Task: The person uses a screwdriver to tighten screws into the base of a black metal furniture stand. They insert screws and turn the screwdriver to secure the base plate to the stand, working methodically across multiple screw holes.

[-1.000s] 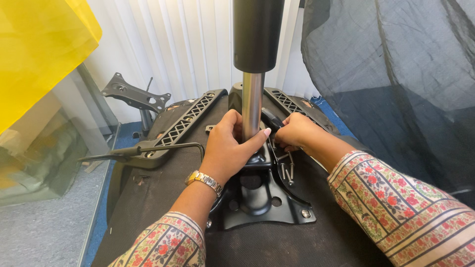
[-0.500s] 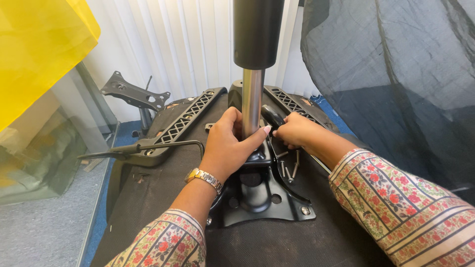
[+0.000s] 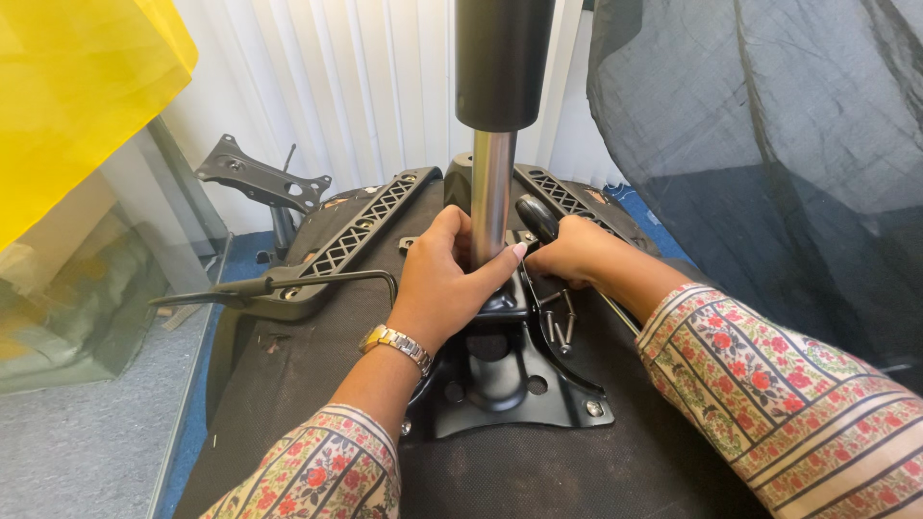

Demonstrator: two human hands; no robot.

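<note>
An upturned office chair seat (image 3: 288, 384) lies before me, with a black metal mechanism plate (image 3: 519, 384) bolted to its underside. A gas lift cylinder (image 3: 492, 183), silver below and black above, stands upright in the plate. My left hand (image 3: 444, 279) wraps around the base of the silver shaft where it enters the plate. To the right of the shaft, my right hand (image 3: 575, 252) grips a black lever handle (image 3: 535, 217) on the mechanism. Loose bolts (image 3: 560, 322) lie just below the right hand.
Two black slotted armrest brackets (image 3: 365, 226) run along the seat's far side, with a thin lever rod (image 3: 288, 284) at the left. A black mesh chair back (image 3: 769, 154) fills the right. A glass panel and yellow sheet (image 3: 77, 106) stand at left, white blinds behind.
Both hands stay on the mechanism; the left thumb has shifted slightly against the shaft. Otherwise nothing has visibly moved.
</note>
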